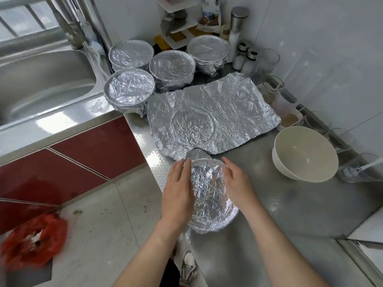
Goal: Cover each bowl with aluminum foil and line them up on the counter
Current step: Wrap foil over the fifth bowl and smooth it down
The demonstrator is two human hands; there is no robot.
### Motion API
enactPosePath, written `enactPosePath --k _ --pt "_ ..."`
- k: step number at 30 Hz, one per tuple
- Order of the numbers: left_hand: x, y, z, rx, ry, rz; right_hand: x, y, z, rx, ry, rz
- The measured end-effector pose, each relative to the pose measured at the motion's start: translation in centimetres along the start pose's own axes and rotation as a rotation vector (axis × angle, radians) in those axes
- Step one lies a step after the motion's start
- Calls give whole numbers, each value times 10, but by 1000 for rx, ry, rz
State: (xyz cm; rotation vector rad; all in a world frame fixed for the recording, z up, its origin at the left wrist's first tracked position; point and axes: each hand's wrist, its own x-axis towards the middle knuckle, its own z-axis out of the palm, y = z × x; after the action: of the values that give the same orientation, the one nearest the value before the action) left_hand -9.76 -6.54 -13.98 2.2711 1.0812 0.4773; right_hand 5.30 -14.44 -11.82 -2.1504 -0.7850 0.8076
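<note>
Here, left hand (179, 188) and right hand (238, 183), fingers straight, press the foil-covered bowl (209, 195); white bowl (304, 156) holds nothing.

**Two hands pressing on the sides of one bowl**

The bare left forearm (145, 255) and the bare right forearm (286, 251) reach forward and come nearer to each other at the wrists. The left hand (178, 189) lies palm down, fingers straight and close together, on the left side of the round bowl wrapped in crinkled silver aluminium foil (209, 195). The right hand (238, 183) presses the opposite side, fingers lightly bent at the rim. The hands do not touch each other.
</note>
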Motion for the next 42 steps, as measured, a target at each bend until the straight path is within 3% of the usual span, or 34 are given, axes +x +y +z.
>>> enactPosePath --k 6,11,20,28,31,35,38,42 --pt "1 -3 0 18 -20 39 -6 4 4 -53 60 -1" --pt "-8 1 -2 -11 -106 91 -11 5 -4 117 43 93" --pt "-6 1 5 11 -147 159 -17 10 -8 36 -11 116" --pt "2 8 3 98 -156 229 -30 11 -9 74 112 110" --pt "-8 13 3 206 -91 171 -35 7 -18 -114 67 128" --pt "-29 19 9 292 -98 163 -31 -4 -18 -303 -10 -17" --pt "-27 22 9 237 -103 139 -31 -3 -11 -332 81 -59" --pt "-15 17 0 158 -231 211 -37 7 -4 -259 236 29"
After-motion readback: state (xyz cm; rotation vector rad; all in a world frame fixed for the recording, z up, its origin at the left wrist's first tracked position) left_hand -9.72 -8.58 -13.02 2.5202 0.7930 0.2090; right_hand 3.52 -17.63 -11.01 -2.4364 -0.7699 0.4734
